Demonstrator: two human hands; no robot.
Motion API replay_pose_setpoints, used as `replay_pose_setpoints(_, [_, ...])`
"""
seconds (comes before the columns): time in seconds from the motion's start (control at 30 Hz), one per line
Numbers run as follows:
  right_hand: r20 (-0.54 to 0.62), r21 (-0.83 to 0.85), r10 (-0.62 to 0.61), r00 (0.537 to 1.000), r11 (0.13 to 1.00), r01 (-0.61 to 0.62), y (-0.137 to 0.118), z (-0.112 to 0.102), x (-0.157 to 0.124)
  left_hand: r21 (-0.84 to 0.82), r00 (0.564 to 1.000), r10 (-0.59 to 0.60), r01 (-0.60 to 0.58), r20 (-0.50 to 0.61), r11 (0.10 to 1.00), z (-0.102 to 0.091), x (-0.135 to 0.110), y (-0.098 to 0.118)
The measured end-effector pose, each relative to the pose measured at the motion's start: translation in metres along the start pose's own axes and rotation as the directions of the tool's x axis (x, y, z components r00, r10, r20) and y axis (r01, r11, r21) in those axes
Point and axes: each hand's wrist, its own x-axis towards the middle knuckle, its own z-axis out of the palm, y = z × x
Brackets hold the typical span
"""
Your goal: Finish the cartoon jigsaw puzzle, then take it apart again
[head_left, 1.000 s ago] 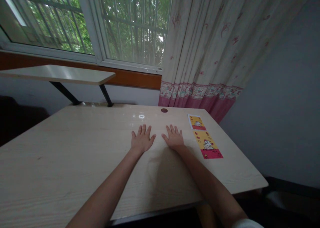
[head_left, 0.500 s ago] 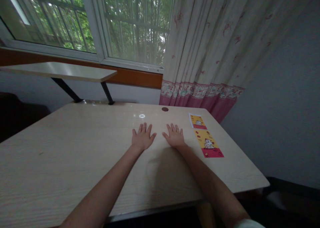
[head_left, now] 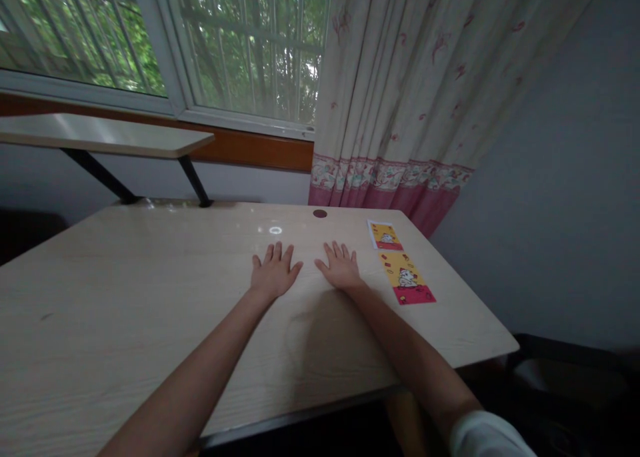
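Note:
Palm down on the pale wood-grain desk (head_left: 165, 297) lies my left hand (head_left: 274, 272), its fingers spread and nothing in it. A short gap to the right, my right hand (head_left: 340, 266) rests flat too, fingers apart and holding nothing. Right of it are two yellow and red printed pieces: a larger card (head_left: 407, 278) with a white cartoon animal, and beyond it a smaller card (head_left: 386, 237) with a similar picture and a white edge along its left side. Neither hand touches the cards.
A raised shelf (head_left: 110, 134) on black supports stands at the desk's back left. Near the back edge is a round brown disc or hole cover (head_left: 320, 213). A patterned curtain (head_left: 385, 110) hangs beside the barred window (head_left: 250, 50). A dark chair-like shape (head_left: 565, 357) sits at the right.
The whole view has shifted slightly, so the desk, cards and hands appear a little further left. Both hands keep their flat, spread pose on the desk.

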Motion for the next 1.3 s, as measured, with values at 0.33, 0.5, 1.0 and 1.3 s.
replay_pose_setpoints(0.33, [-0.019,0.019,-0.005,1.000,1.000,0.005,0.0004,0.0015,-0.0004,0.004,1.000,0.012,-0.012,-0.021,1.000,0.0048,0.0019,-0.0022])
replay_pose_setpoints(0.5, [-0.009,0.012,-0.002,1.000,1.000,0.002,0.0013,0.0022,0.0005,0.007,1.000,0.016,-0.015,-0.020,1.000,0.0053,0.0024,-0.0014])
replay_pose_setpoints(1.0, [0.032,0.000,0.002,0.999,1.000,-0.002,0.0009,-0.0001,0.0014,-0.023,0.999,-0.007,0.008,0.041,1.000,0.0035,0.0057,-0.0010])
replay_pose_setpoints(1.3, [-0.006,0.050,-0.022,1.000,0.999,0.022,-0.0015,-0.0042,-0.0011,-0.008,1.000,-0.001,0.001,0.008,1.000,0.0010,0.0017,0.0005])
